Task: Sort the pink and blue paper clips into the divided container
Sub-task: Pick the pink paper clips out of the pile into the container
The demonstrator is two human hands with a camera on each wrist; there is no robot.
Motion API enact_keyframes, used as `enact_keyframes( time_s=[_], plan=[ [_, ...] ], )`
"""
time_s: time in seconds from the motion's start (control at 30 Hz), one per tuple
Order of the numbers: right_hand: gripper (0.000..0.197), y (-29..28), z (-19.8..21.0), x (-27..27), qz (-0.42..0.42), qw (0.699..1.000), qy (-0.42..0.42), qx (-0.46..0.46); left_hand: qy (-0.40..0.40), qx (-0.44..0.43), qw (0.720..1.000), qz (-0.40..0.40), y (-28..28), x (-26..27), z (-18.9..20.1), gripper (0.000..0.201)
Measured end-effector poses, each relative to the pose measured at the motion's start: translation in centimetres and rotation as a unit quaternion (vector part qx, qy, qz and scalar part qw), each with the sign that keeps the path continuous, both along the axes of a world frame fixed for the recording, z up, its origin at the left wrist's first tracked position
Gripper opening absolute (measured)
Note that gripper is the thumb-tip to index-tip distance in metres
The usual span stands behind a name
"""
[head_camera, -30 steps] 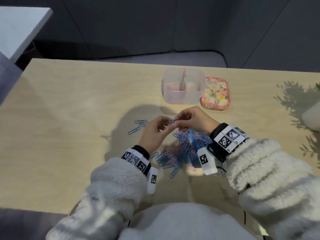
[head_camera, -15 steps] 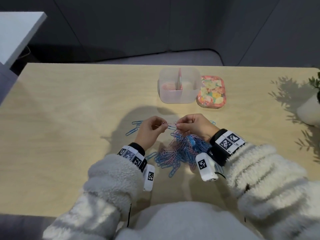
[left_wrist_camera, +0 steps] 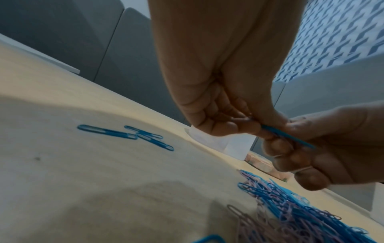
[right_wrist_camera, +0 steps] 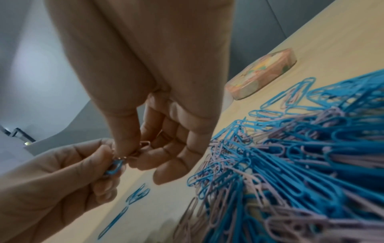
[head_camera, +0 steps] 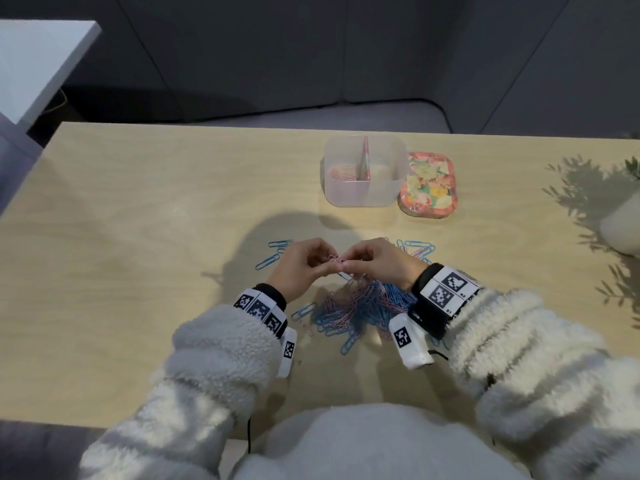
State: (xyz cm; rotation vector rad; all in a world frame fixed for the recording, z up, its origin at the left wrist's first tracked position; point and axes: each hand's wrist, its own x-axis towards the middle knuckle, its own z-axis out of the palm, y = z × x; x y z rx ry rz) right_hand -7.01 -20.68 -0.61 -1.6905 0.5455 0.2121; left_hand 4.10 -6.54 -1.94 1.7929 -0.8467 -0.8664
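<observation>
A tangled pile of pink and blue paper clips (head_camera: 360,306) lies on the wooden table (head_camera: 138,237) under my wrists, shown close up as the pile (right_wrist_camera: 290,164) in the right wrist view. Above it my left hand (head_camera: 320,264) and right hand (head_camera: 349,263) meet fingertip to fingertip. The left hand (left_wrist_camera: 249,125) pinches a blue clip (left_wrist_camera: 288,137). The right hand (right_wrist_camera: 129,154) pinches linked pink clips (right_wrist_camera: 144,145) that touch the blue clip (right_wrist_camera: 114,168). The clear divided container (head_camera: 363,199) stands beyond, with pink clips (head_camera: 341,173) in its left compartment.
A floral lid (head_camera: 429,185) lies right of the container. Loose blue clips (head_camera: 273,254) lie left of my hands and others (head_camera: 419,247) to the right. A white plant pot (head_camera: 620,230) stands at the right edge.
Half a second ago my hands were slightly apart with a clip stretched between them. Now the fingertips have closed together again over the pile.
</observation>
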Motion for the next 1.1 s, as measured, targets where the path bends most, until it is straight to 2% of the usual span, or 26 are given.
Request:
enact_keyframes(
  time_s=[0.1,0.2,0.27,0.37,0.47,0.57,0.7,0.83,0.93,1.03,1.1],
  plan=[
    [0.012,-0.1,0.2,0.4,0.012,0.996,-0.012,-0.085,-0.013,0.043,0.998,-0.032,0.3,0.3,0.2,0.022],
    [0.017,-1.5,1.5,1.5,-0.034,0.986,-0.038,-0.158,-0.063,0.087,0.993,-0.038,0.7,0.4,0.0,0.014],
    [0.015,-3.2,2.5,2.8,-0.077,0.979,-0.050,-0.181,-0.107,0.111,0.988,-0.020,1.2,0.7,-0.4,0.004],
    [0.012,-5.6,3.9,5.2,-0.141,0.953,-0.087,-0.255,-0.141,0.133,0.980,0.032,2.1,1.3,-0.9,0.006],
    [0.014,-7.0,4.8,7.7,-0.160,0.933,-0.094,-0.309,-0.177,0.167,0.968,0.061,2.8,1.7,-1.1,0.009],
    [0.020,-7.4,4.8,9.3,-0.110,0.926,-0.062,-0.355,-0.215,0.187,0.957,0.050,3.4,1.8,-1.4,0.013],
    [0.025,-7.1,4.2,9.7,-0.064,0.920,-0.027,-0.387,-0.307,0.185,0.934,0.013,4.6,1.3,-1.6,0.014],
    [0.023,-5.0,4.1,7.8,-0.081,0.912,-0.080,-0.395,-0.334,0.222,0.912,-0.083,5.7,0.4,-1.9,0.023],
    [0.020,-1.4,2.6,4.4,0.051,0.935,-0.046,-0.349,-0.326,0.244,0.908,-0.096,5.9,0.1,-2.3,0.023],
    [0.019,1.2,-0.1,1.3,0.187,0.923,0.011,-0.337,-0.347,0.240,0.905,-0.060,5.8,0.4,-2.2,0.019],
    [0.022,2.2,-1.5,0.2,0.221,0.913,0.025,-0.343,-0.359,0.231,0.904,-0.038,6.0,0.7,-1.9,0.018]
  ],
)
